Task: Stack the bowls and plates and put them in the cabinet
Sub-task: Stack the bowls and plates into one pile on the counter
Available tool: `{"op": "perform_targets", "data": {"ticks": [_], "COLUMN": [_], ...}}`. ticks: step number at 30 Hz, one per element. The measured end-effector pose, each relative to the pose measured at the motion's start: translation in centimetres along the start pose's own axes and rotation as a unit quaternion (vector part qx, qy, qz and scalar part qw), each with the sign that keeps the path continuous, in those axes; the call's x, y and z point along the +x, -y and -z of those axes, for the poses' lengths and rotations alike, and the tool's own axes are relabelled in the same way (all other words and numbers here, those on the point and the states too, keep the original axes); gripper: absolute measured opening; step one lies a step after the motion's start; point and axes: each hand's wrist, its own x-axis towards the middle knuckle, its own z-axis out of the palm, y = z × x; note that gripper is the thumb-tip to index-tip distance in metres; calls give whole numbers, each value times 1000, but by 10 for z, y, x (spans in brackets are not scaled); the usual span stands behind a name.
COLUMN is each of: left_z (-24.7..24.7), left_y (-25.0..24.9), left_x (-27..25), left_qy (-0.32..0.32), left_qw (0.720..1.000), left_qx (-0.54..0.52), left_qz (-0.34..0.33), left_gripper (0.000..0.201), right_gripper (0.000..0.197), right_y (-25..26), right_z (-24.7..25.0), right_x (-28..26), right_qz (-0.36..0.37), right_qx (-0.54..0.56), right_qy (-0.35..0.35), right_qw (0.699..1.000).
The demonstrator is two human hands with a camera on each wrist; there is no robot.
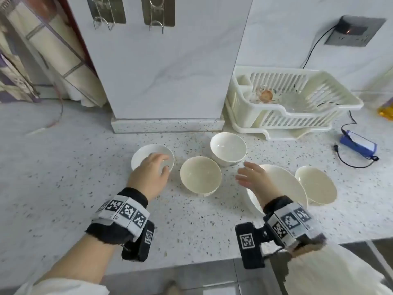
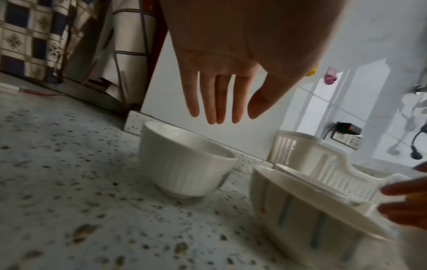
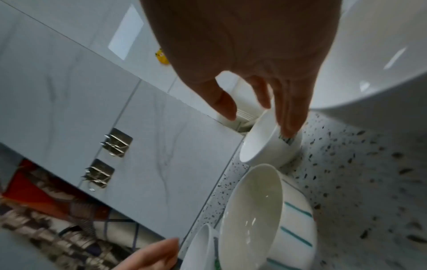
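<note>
Several dishes stand on the speckled counter (image 1: 74, 177). My left hand (image 1: 164, 162) hovers open over a white bowl (image 1: 144, 153) at the left; the left wrist view shows the straight fingers (image 2: 217, 117) above that bowl (image 2: 184, 164), not touching it. A cream striped bowl (image 1: 201, 175) sits in the middle, with a taller white bowl (image 1: 228, 149) behind it. My right hand (image 1: 244, 173) is open over the left edge of a large white plate (image 1: 287, 186). A smaller cream plate (image 1: 316, 185) lies to the right. No cabinet is in view.
A cream dish rack (image 1: 293, 103) holding a glass dish stands at the back right. A blue device (image 1: 358, 143) with a black cable lies right of the dishes. A marble pillar (image 1: 165, 81) rises behind the bowls. The counter's front edge runs under my wrists.
</note>
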Motion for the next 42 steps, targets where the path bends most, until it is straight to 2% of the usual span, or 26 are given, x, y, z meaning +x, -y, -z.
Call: {"op": "perform_targets", "data": {"ticks": [2,3,5,7,11,14,16,17,19,21,23,26,29,33,37,42], "left_z": [6,6,7,4,-6,-16,-24,-28,-35,-41,-47,-59,-75,-99,-117,-133], "left_y": [15,21,29,31,23,9,-1,-5,-14,-24,-39,-67,-97,-133,-153,-162], "left_x": [10,15,22,26,29,29,27,26,24,22,19,15,7,-3,-9,-13], "left_qy": [-18,-20,-13,-14,-1,6,12,14,10,6,9,20,61,89,119,81], "left_qw": [1000,999,1000,1000,999,997,996,995,994,992,990,987,982,971,970,985], "left_qx": [2,5,10,-2,-33,-44,-48,-50,-50,-56,-61,-82,-145,-202,-188,-117], "left_qz": [22,28,26,12,-30,-69,-78,-83,-94,-110,-126,-137,-104,-92,-102,-96], "left_gripper": [36,37,36,35,34,35,35,35,35,35,36,37,40,51,57,42], "right_gripper": [14,11,33,43,44,43,42,42,48,53,48,38,32,34,27,9], "right_y": [2,2,5,9,16,22,26,27,30,33,39,44,37,13,-20,-40], "right_z": [-12,-16,-20,-23,-25,-31,-33,-30,-21,-6,14,50,89,130,144,145], "right_x": [21,32,53,65,73,74,74,73,60,52,38,18,2,-9,-11,-9], "right_qz": [-16,-27,-51,-75,-137,-179,-201,-193,-137,-88,-66,-16,16,48,64,95], "right_qx": [-34,-53,-75,-69,-17,18,106,124,104,136,131,44,-47,-192,-293,-357], "right_qy": [-38,-52,-66,-61,-22,-18,-25,-15,27,48,54,28,-25,-83,-89,-88], "right_qw": [999,997,994,993,990,984,973,973,985,986,988,999,998,977,950,925]}}
